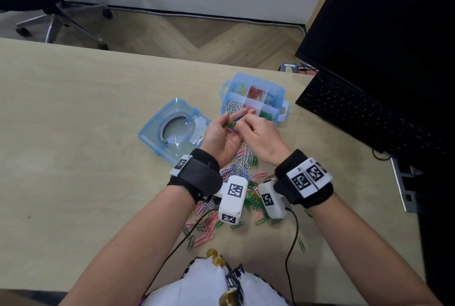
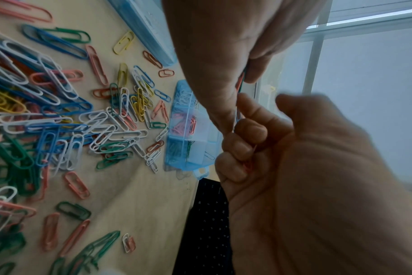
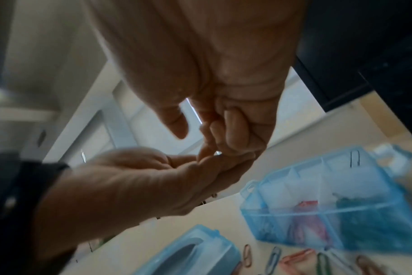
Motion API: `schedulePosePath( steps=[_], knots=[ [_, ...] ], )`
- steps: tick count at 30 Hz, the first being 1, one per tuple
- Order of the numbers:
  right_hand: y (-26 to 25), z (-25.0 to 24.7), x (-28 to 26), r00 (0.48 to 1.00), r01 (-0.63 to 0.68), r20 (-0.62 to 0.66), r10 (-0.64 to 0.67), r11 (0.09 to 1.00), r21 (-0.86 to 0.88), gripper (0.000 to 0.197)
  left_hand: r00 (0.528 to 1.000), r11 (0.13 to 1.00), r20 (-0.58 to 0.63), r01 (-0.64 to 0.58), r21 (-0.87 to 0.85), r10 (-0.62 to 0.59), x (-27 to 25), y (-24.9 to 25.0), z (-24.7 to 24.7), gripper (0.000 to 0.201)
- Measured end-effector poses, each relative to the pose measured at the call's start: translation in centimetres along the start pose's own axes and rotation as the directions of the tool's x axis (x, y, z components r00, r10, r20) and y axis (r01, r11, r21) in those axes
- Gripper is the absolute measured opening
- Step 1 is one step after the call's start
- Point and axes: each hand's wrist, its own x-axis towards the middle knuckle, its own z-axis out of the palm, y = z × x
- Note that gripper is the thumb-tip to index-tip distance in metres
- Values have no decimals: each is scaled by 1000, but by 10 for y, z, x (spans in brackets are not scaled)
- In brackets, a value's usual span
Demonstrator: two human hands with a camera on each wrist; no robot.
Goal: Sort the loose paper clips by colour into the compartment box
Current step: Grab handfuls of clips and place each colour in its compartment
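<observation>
Both hands are raised over the desk [image 1: 73,108], just in front of the compartment box [image 1: 280,90]. The left hand [image 1: 222,137] is palm up, fingers loosely curled round a small bunch of clips [image 1: 232,124] (green, blue and pink strands show; exact count can't be made out). The right hand [image 1: 261,136] has its fingers bent in, thumb and forefinger pinching at that same bunch. Which single clip it has is hidden behind the fingers. In the left wrist view the pinch is partly blurred: a few thin coloured wires run between the two hands, nothing clearer. The right wrist view shows only curled fingers [image 3: 235,130] meeting the left palm; the clips themselves are hidden there.

The box stands open on the desk. White, pink, green, red, blue and one yellow clip sit in separate cells (the near cells are partly covered by the hands). Its lid [image 1: 172,131] lies to its left, its near corner hidden under the left wrist.

The loose pile of clips [image 1: 246,165] lies on the desk under the wrists, largely covered by the wrist cameras [image 1: 232,197] and straps.

A keyboard [image 1: 357,111] is to the right of the box, with part of a monitor [image 1: 381,22] cut off by the frame edge.
</observation>
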Motion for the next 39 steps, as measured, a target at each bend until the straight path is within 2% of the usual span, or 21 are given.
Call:
schedulePosePath(
  steps=[4, 10, 16, 18, 19, 20, 22, 25, 26, 27, 28, 29, 32, 33, 36, 39],
  knots=[
    [5, 4, 0, 998, 29, -57, -39, 986, -163, 20, 1000, 1000, -15, 7, 18, -6, 2, -6, 2, 46],
    [13, 0, 7, 995, -28, -98, 18, 994, -103, 15, 1000, 1000, -7, -16, 16, 16, 3, -11, 2, 44],
    [22, -11, 7, 995, -4, -100, 8, 999, 35, 11, 999, 1000, -26, -19, -3, 19, 4, -8, 0, 42],
    [23, -14, 7, 996, -37, -71, 48, 987, 154, 16, 999, 999, -37, -13, -38, 12, 4, -8, -2, 41],
    [23, -16, 8, 995, -78, -34, 90, 960, 270, 21, 999, 999, -41, -11, -42, 10, 4, -7, -3, 42],
    [22, -18, 8, 991, -130, 29, 130, 893, 432, 26, 999, 999, -47, -11, -34, 10, 4, -7, -5, 42],
    [21, -24, 9, 970, -243, 187, 156, 654, 716, 30, 998, 1000, -64, -13, -1, 13, 4, -6, -6, 44],
    [30, -29, 14, 943, -328, 282, 176, 346, 879, 38, 998, 1000, -68, -16, 1, 16, 1, -4, -6, 45],
    [34, -30, 18, 934, -337, 289, 208, 257, 906, 41, 998, 1000, -64, -17, -6, 17, 1, -3, -6, 45],
    [39, -30, 24, 923, -343, 288, 255, 206, 916, 41, 998, 1000, -62, -18, -8, 18, 1, -2, -6, 44],
    [43, -31, 30, 909, -355, 286, 302, 206, 912, 39, 998, 1000, -60, -21, -8, 20, 0, -1, -7, 44],
    [47, -30, 37, 895, -374, 272, 355, 262, 890, 36, 998, 1000, -61, -25, -6, 24, 0, 0, -7, 43],
    [53, -27, 56, 857, -443, 168, 487, 531, 722, 28, 997, 999, -72, -30, -14, 28, 1, 4, -11, 43],
    [52, -27, 61, 852, -457, 143, 504, 582, 673, 26, 997, 999, -73, -29, -20, 27, 1, 5, -12, 42],
    [45, -27, 76, 851, -469, 167, 498, 576, 670, 17, 996, 999, -75, -37, -4, 36, 1, 7, -16, 41],
    [34, -29, 86, 876, -432, 157, 456, 595, 678, 11, 997, 999, -70, -36, 3, 37, 1, 7, -18, 41]
  ],
)
